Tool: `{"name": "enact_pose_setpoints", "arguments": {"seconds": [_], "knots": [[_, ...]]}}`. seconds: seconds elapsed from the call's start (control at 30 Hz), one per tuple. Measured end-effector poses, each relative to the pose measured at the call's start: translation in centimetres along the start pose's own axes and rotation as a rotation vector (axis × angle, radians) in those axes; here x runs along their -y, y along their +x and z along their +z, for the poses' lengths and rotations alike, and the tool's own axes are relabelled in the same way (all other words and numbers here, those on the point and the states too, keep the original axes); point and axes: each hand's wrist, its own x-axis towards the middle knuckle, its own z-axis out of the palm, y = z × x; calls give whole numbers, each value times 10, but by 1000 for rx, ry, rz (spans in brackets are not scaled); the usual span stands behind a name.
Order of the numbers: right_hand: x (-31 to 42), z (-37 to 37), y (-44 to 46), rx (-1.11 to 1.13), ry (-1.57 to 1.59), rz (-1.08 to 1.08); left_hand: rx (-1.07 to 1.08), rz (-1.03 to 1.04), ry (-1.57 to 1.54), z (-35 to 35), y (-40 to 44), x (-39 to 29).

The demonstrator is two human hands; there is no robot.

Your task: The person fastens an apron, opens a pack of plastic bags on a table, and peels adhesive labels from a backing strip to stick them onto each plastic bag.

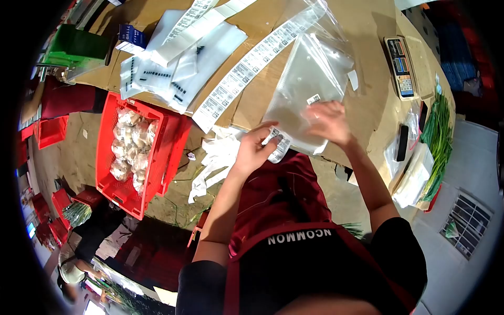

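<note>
My left hand (255, 150) is closed at the table's near edge, pinching a short piece of printed label strip (282, 145). Just right of it, my right hand (329, 123) hovers over or touches a stack of clear plastic bags (298, 79); motion smears its fingers, so their pose is unclear. A small printed label (313, 100) lies on the top bag, right above that hand. Crumpled white backing paper (216, 157) hangs off the edge beside my left hand. A long strip of printed labels (244, 71) runs diagonally across the cardboard-covered table (367, 21).
Frosted bags (210, 58) and a small blue box (131, 37) lie at the upper left. A red crate (107, 152) holds several bagged goods. To the right are a scale or calculator (400, 68), a black phone (402, 142) and green stalks (438, 136). A person (73, 262) bends at lower left.
</note>
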Motion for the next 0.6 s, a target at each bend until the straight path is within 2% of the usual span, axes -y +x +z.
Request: {"name": "enact_pose_setpoints", "arguments": {"seconds": [0.03,0.1,0.13,0.17,0.23,0.27,0.3,0.37,0.4,0.43,0.5,0.57,0.6], "knots": [[-2,5,-8,5,-4,6,-13,77,-60,1,0,0],[-12,11,-19,26,66,93,39,-177,-11,5,-4,7],[-8,6,-12,33,118,207,34,-107,32,7,-1,4],[-14,9,-11,33,119,211,38,-109,33,9,1,-1],[-33,17,-8,189,589,260,86,-165,89,9,4,-11],[-23,-9,-2,174,516,757,87,-166,92,7,5,-16],[-52,-8,-9,-262,710,751,90,-198,72,5,6,-22],[-83,-33,-6,-913,709,742,83,-232,55,3,3,-21],[-77,-61,5,-1118,516,761,41,-239,-52,4,1,-13],[-57,-63,2,-1119,510,764,1,-245,-163,5,0,-4],[0,-61,4,-635,451,564,15,-250,-233,12,-2,5],[34,-44,4,54,723,516,107,-199,-245,23,1,3],[43,-25,3,118,672,268,191,-193,-298,28,2,0]]}}
